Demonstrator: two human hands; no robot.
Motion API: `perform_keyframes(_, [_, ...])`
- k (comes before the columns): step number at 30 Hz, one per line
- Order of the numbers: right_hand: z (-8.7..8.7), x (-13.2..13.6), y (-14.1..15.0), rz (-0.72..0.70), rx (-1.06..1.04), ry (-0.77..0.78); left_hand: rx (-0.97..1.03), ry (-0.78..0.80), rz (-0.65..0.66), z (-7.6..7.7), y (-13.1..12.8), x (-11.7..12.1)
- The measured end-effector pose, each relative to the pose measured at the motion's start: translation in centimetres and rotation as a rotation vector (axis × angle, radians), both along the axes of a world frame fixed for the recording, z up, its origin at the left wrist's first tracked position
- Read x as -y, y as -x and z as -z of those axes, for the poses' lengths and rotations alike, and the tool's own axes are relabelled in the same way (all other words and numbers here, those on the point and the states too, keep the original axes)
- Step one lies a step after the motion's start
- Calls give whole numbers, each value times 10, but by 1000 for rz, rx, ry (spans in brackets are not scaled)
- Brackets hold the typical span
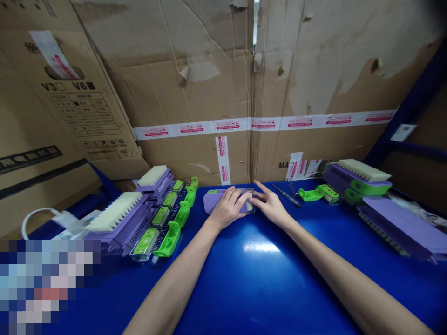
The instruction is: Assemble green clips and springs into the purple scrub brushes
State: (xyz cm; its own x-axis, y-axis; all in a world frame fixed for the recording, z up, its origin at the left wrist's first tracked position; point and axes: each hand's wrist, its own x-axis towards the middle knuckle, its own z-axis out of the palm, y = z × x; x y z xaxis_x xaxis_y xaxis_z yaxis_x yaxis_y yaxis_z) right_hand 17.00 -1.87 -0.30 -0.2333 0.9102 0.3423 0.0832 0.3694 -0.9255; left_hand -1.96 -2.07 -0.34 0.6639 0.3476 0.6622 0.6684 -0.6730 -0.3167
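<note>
A purple brush body (211,203) lies flat on the blue table, with a clear plastic piece (252,208) at its right end. Over its middle, my left hand (228,207) is closed around it, fingers curled on the top. My right hand (270,204) is at the right end, thumb and a finger pressing on the clear piece while the index finger points up and away. A pale part shows inside the clear piece. What lies under my left palm is hidden.
On the left stand purple brushes with cream bristles (115,211), beside clear-and-green pieces (161,216), springs and green end parts (170,239). A screwdriver (288,195) lies right of my hands, near another green part (310,193). More purple brushes (365,174) sit far right. Cardboard (195,93) walls the back.
</note>
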Motion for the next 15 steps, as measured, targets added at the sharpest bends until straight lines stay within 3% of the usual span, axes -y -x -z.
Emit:
perform_keyframes(9, [-3,5,7,-36,-49,89,5,-45,29,-1,-2,-1])
perform_keyframes(15, [-1,7,17,75,-52,52,-8,-68,32,-6,-8,3])
